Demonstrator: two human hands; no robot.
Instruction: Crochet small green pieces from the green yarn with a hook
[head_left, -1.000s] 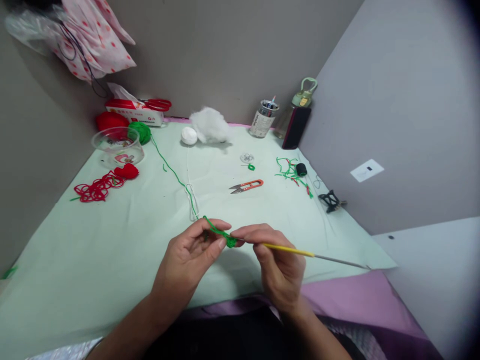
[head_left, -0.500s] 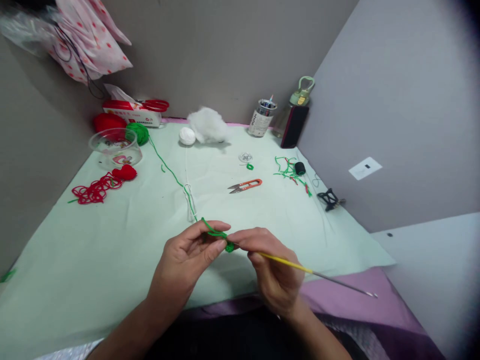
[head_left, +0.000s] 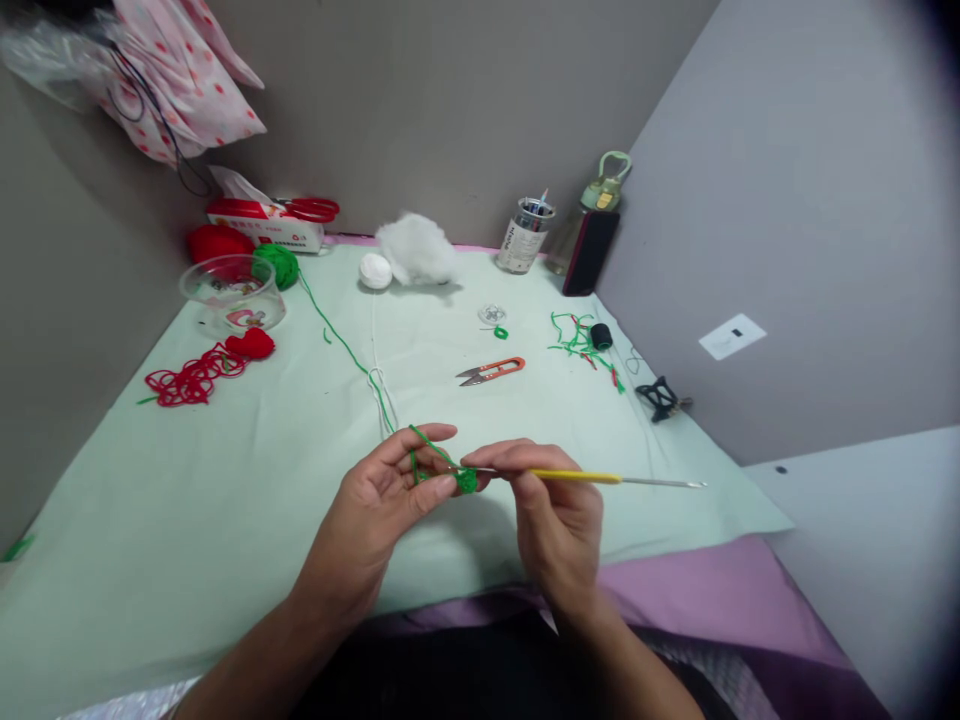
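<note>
My left hand (head_left: 386, 495) pinches a small green crochet piece (head_left: 466, 481) between thumb and fingers. Green yarn (head_left: 427, 438) passes over its raised index finger and runs back to the green yarn ball (head_left: 276, 266). In my right hand (head_left: 559, 510) is a double-ended crochet hook (head_left: 577, 477) with a yellow grip, held like a pen. The hook's left end meets the yarn at the top of the green piece; its bare right end points right, nearly level. Fingers partly hide the stitches.
Orange thread snips (head_left: 491, 371) lie beyond my hands. A red yarn tangle (head_left: 191, 378) and a clear tub (head_left: 232, 292) are at left. White stuffing (head_left: 416, 250), a pen jar (head_left: 526, 237), a bottle (head_left: 600, 190) and a phone (head_left: 591, 253) line the back; yarn scraps (head_left: 574, 338) lie right.
The crochet hook has swung from slanting down to the right to almost level. Its left tip now shows at the yarn, and my right hand has turned with it.
</note>
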